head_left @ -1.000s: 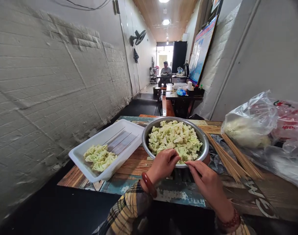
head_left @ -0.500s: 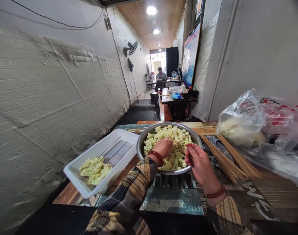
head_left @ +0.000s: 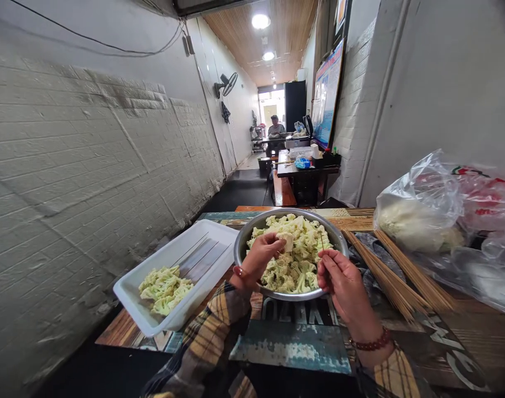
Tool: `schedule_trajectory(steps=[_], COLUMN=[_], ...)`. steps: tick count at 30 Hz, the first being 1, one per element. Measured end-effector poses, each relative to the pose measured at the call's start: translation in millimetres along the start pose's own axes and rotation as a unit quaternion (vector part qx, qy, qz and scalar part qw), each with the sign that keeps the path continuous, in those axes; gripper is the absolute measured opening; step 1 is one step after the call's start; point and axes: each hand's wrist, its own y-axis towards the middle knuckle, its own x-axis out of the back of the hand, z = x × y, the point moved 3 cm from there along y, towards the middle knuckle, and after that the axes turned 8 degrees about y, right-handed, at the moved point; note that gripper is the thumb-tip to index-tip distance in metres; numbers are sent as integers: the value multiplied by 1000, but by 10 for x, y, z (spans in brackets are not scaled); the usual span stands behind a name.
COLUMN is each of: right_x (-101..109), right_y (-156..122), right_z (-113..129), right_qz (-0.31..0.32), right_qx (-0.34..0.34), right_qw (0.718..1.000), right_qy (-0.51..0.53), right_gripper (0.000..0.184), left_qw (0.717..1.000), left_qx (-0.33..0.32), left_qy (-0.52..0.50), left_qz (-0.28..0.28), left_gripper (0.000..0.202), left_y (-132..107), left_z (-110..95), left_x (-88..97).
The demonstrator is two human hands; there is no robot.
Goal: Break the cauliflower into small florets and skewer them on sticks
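Pinching: left hand (head_left: 260,255) fingertips squeeze a floret (head_left: 286,241) above the bowl (head_left: 238,251).
Right hand (head_left: 339,276): fingers pinch a skewer (head_left: 322,242) upright over the bowl.
Next: likely needs the stem centred on the tip.

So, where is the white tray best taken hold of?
Likely by the flared rim of the tray on both long sides, close to the near end. The rim juts outward as a lip, the cauliflower lies heaped at that end, and the bowl crowds the far corner.

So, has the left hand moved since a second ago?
Yes. The left hand went from the near rim of the bowl to above the cauliflower, pinching a piece.
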Motion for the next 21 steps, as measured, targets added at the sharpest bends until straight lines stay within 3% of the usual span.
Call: schedule_trajectory(steps=[1,3,5,8,11,17,21], right_x=[-5,-29,-70,-156,-232,-277,-311], right_y=[-24,-86,-152,-197,-163,-102,-145], right_z=[-15,-54,-90,-103,-106,-230,-262], right_qz=[5,19,34,59,80,128,157], right_qx=[5,18,31,85,143,114,145], right_qw=[1000,998,994,973,940,910,877], right_qy=[-13,-51,-99,-206,-299,-377,-431], right_gripper=[24,22,20,18,18,26,29], left_qw=[992,946,904,875,860,841,819], left_qx=[15,48,77,91,82,65,60], left_qy=[-123,-321,-418,-474,-502,-532,-562], left_qz=[-2,-15,-33,-35,-43,-66,-99], left_gripper=[25,22,26,46,47,32,42], left_y=[-84,-249,-381,-477,-492,-514,-521], left_z=[11,23,29,34,49,49,65], left_x=[35,66,54,11,4,18,15])
